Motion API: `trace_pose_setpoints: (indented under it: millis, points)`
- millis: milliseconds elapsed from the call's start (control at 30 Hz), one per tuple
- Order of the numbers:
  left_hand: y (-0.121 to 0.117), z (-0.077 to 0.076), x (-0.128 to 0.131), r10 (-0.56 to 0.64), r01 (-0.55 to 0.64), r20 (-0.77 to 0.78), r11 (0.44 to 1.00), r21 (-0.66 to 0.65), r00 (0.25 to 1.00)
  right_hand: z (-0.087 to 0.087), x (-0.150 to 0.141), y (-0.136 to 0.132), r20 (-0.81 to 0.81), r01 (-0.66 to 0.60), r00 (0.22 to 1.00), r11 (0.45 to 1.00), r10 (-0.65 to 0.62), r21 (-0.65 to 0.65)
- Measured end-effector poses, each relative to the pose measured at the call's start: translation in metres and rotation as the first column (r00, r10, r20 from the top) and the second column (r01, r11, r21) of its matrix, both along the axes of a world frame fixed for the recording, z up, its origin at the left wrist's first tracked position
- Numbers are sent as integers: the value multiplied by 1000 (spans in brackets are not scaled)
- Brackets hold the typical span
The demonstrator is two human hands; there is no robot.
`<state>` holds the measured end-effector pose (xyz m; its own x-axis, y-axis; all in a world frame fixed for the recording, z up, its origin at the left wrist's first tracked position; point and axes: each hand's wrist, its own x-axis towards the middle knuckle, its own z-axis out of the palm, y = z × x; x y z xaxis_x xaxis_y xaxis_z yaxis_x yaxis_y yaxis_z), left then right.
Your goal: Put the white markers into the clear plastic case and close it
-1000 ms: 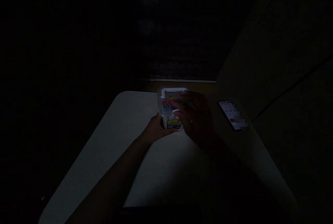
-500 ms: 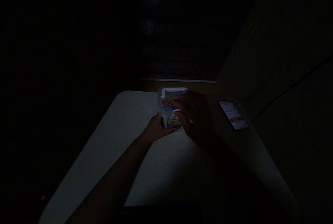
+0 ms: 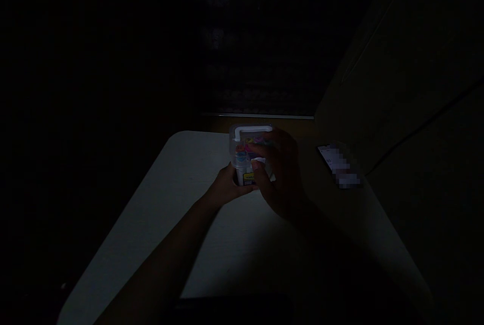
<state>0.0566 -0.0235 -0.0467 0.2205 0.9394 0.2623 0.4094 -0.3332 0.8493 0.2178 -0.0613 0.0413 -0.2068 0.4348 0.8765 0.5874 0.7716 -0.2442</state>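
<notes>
Head view, left hand [image 3: 227, 186] gripping clear box [image 3: 247, 151] of colourful bits, right hand [image 3: 280, 174] clasping it

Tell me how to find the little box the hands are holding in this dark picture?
Look at the pale table in the dark room. Near its far edge, the left hand and right hand meet around a small clear plastic box. Unlike the flat lit phone to its right, it has a white handle on top and bright colours inside.
</notes>
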Motion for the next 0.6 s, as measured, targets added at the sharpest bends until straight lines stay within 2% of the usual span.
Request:
trace_pose_setpoints:
  millis: [433, 600]
  points:
    - [2, -4, 3, -21, 22, -19, 1000, 19, 1000, -1, -2, -3, -91, 15, 996, 1000, -16, -11]
    - [3, -3, 2, -98, 101, -45, 993, 60, 994, 1, -1, -4, -105, 40, 994, 999, -39, 8]
